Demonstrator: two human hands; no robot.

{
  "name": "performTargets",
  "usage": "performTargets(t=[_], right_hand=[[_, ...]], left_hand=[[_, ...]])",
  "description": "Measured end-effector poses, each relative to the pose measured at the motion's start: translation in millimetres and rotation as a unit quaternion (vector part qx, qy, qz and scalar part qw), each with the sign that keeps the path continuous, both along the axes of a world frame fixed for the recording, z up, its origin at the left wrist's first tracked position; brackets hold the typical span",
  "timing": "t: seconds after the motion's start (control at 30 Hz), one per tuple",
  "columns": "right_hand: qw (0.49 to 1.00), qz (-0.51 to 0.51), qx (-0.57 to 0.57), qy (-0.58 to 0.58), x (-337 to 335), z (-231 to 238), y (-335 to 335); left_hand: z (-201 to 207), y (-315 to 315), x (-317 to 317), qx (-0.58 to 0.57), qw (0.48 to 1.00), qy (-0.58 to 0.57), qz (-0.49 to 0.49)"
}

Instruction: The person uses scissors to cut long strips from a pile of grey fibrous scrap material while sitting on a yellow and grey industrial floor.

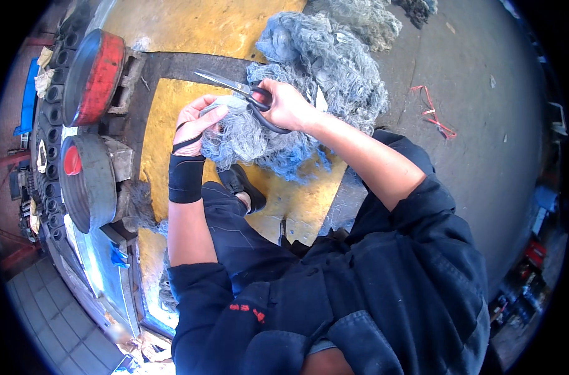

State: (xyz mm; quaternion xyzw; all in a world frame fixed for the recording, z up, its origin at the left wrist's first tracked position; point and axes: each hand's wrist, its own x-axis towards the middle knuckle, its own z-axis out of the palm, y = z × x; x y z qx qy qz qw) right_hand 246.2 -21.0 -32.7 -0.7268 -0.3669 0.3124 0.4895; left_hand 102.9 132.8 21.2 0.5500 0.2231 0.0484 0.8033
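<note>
My right hand [287, 106] is wrapped round the black handles of a pair of scissors [225, 82]. Their metal blades point left, above my left hand [197, 122]. Between the thumb and fingers of that left hand is a hank of tangled grey-white thread [237, 132], with a pale flat scrap [227, 102] at its top by the thumb. The thread hangs down toward the right, turning bluer at its lower end. A black brace wraps my left wrist. Just beyond both hands lies a large heap of grey-blue thread [337, 69].
A red-banded metal drum [103, 78] and a grey metal drum [100, 181] stand on blocks at the left. More pale thread [366, 22] lies at the far side. Red string [429, 111] is on the dark floor at the right. Yellow floor sheeting [184, 31] spreads under the work.
</note>
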Motion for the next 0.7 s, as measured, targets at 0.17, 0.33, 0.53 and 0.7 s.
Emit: performTargets(t=[0.17, 0.33, 0.53, 0.7], right_hand=[[0.999, 0.001, 0.025, 0.021, 29, 23, -10], [0.990, 0.137, -0.028, -0.034, 53, 50, -28], [0.995, 0.075, -0.014, -0.057, 58, 37, -30], [0.985, 0.084, 0.013, 0.152, 66, 34, -31]], left_hand=[[-1, 12, -4, 0.257, 0.963, 0.083, -0.017], [-12, 21, -13, 0.581, 0.810, 0.072, -0.036], [-18, 22, -7, 0.370, 0.912, 0.170, -0.051], [-2, -2, 2, 0.205, 0.970, 0.057, -0.113]])
